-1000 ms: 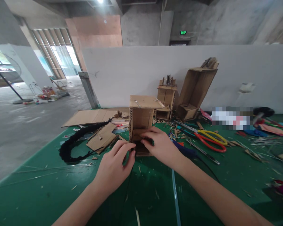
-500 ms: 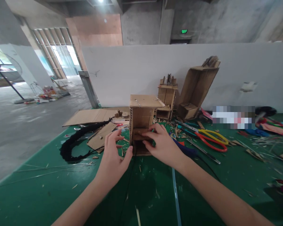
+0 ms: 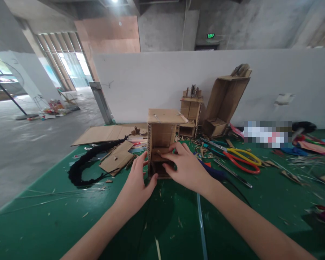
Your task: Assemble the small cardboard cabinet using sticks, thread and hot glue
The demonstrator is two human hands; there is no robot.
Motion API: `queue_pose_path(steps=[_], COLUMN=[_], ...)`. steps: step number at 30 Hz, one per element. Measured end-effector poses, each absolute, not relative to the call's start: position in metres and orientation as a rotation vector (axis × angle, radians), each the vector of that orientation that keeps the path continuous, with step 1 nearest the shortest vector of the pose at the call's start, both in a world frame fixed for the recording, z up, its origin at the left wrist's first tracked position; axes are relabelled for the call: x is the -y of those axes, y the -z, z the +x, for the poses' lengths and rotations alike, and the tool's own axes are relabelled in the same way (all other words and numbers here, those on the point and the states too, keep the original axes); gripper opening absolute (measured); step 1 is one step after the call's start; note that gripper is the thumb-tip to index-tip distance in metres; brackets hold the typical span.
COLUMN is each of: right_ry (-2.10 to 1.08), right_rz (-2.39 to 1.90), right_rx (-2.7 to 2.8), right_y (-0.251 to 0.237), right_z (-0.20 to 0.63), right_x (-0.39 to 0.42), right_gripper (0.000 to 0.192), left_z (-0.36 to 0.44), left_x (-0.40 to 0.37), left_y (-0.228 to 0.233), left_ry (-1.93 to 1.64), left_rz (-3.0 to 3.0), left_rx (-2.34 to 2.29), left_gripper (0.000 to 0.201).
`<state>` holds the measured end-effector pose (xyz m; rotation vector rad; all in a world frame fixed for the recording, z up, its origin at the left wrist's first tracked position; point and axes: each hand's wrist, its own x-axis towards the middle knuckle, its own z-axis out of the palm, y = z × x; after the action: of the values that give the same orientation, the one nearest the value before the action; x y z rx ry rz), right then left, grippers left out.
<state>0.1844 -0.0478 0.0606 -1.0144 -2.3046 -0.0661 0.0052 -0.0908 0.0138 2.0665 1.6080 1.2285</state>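
Observation:
A small open-fronted cardboard box (image 3: 162,133) stands upright in front of me, with a flat top and an inner shelf (image 3: 157,156). Fingers of my left hand (image 3: 137,184) lie along the outside of its left wall and the thumb is at the lower front edge, gripping that side. My right hand (image 3: 188,168) reaches into the front from the right. Its index finger rests above the shelf and the thumb is below, pinching the shelf's front edge. The other right fingers curl by the right wall, and the exact fingertip contact is partly hidden.
Behind stand a smaller cardboard piece (image 3: 191,112) and a tall cardboard frame (image 3: 227,101) against the white partition (image 3: 141,83). Red-and-yellow-handled pliers (image 3: 243,159) lie right. A black fuzzy cord (image 3: 77,171) and cardboard sheets (image 3: 103,133) lie left. Scraps litter the green table (image 3: 97,216).
My left hand has moved right and closed in on the box's left wall. The right index finger has shifted slightly at the shelf. The box stays in place.

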Motion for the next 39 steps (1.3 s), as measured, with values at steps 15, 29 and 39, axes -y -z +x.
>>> queue_pose_path(steps=[15,29,39], right_ry=[0.106,0.055,0.207], right_rz=[-1.014,-1.205,-1.338], right_rx=[2.329,2.419,2.533], right_y=[-0.064,-0.074,-0.081], right_z=[0.188,0.179,0.172], right_x=[0.049,0.048,0.044], right_gripper=[0.019,0.038,0.034], left_z=[0.006,0.005,0.008], left_x=[0.089,0.081,0.07], left_y=[-0.013,-0.008,-0.002], left_ry=[-1.202,-1.256,-1.312], left_rz=[1.992,1.913,1.791], left_rx=[-1.615,-1.555,-1.414], left_gripper=[0.056,0.061,0.064])
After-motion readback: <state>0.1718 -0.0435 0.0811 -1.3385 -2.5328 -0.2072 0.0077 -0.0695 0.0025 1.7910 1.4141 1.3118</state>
